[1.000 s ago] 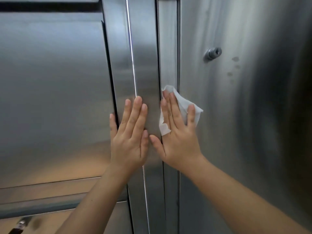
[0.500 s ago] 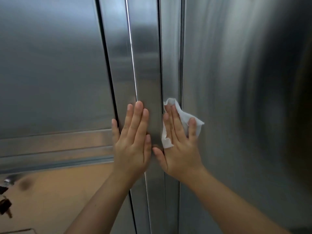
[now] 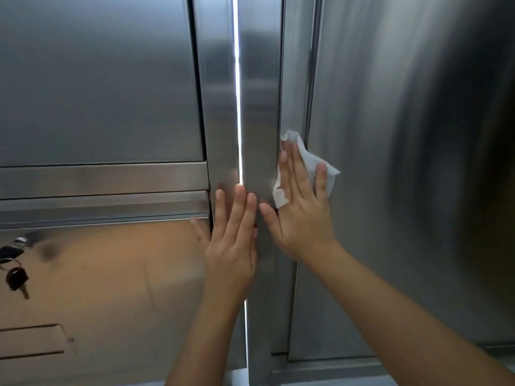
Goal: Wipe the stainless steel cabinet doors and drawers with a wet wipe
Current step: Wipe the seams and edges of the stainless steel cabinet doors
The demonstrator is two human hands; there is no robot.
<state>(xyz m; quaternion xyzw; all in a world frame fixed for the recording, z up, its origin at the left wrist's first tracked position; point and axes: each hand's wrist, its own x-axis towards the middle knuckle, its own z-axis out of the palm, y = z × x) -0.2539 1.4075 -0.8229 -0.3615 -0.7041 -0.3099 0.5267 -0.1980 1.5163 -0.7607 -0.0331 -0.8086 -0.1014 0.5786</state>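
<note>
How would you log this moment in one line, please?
right hand: presses wet wipe on cabinet door edge | left hand: flat on steel post

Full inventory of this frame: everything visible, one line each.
wet wipe: 1, white, over the seam at the right door's left edge
right door: 1, steel grey, right half
centre post: 1, steel grey, vertical, middle
upper left panel: 1, steel grey, upper left
lower left panel: 1, steel with an orange reflection, lower left
handle rail: 1, steel grey, horizontal between the left panels
lock: 1, silver, left edge of lower left panel
keys: 2 heads visible, dark, hanging from the lock
recessed slot: 1, steel, bottom left
left hand: 1, flat on the centre post
right hand: 1, straight fingers pressing the wet wipe
</note>
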